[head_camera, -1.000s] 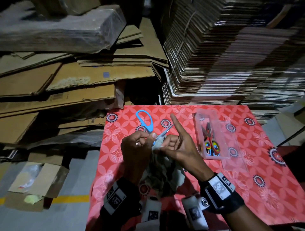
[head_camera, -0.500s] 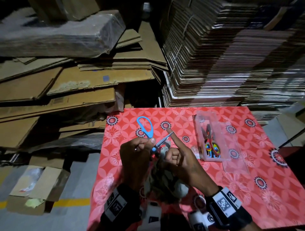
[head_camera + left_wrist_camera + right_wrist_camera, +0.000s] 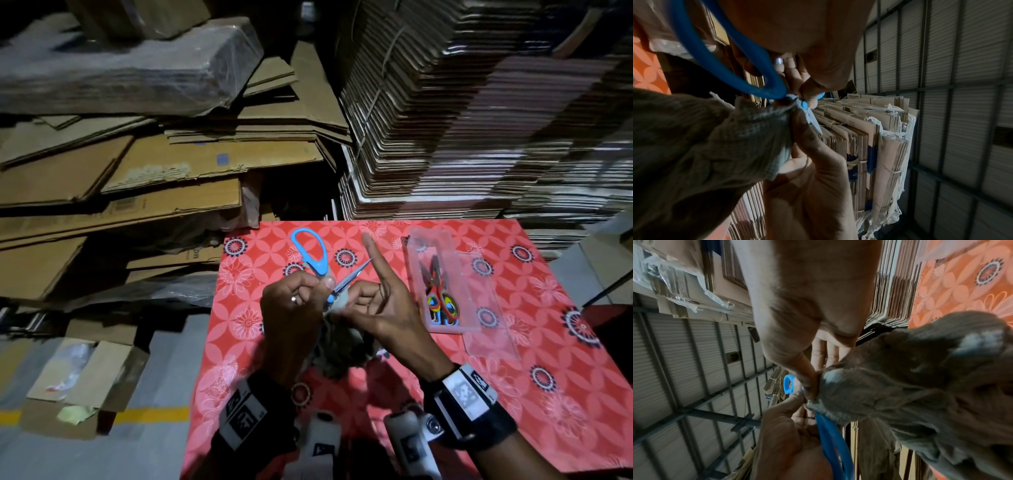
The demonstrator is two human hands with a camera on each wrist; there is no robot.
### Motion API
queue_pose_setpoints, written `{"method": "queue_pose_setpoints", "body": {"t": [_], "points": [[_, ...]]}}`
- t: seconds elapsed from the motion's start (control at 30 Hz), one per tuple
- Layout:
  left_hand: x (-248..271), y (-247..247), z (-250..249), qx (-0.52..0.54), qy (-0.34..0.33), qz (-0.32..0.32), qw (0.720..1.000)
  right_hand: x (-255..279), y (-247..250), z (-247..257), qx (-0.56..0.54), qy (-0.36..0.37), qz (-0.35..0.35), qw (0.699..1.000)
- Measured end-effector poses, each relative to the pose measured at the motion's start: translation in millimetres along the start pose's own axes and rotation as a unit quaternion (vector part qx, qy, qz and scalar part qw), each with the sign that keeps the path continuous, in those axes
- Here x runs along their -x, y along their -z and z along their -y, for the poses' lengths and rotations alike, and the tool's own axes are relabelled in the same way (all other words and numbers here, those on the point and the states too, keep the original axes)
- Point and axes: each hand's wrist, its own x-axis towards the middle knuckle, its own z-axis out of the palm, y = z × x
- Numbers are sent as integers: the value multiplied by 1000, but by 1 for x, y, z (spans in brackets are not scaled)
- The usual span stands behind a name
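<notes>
Grey knitted cloth hangs bunched between the hands above the red patterned surface. Half a second ago the right index finger lay low beside the blade; now it stands straight past the tip, so one wiping stroke looks finished. The right hand pinches the cloth against the blue-handled scissors by the pivot. The left hand grips them, fingers curled, just below the big handle loop.
</notes>
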Motion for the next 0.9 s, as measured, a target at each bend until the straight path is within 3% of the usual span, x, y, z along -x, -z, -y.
{"method": "queue_pose_setpoints", "body": {"t": [0.13,0.27,0.4,0.5,0.73,0.9], "points": [[1,1,4,-7,2,6,1000,2,-4,-1,10,11,3,1000],[5,6,1,-29,-15,-15,999,5,-4,-15,39,-22,6,999],[-11,28,-9,135,70,-113,982,29,10,-26,40,-61,18,997],[-29,43,4,146,82,-153,974,44,21,-25,48,-44,-22,998],[-21,28,-3,193,170,-100,961,20,28,1,85,1,-76,993],[-16,26,-13,151,170,-38,973,2,42,20,60,53,-123,989]]}}
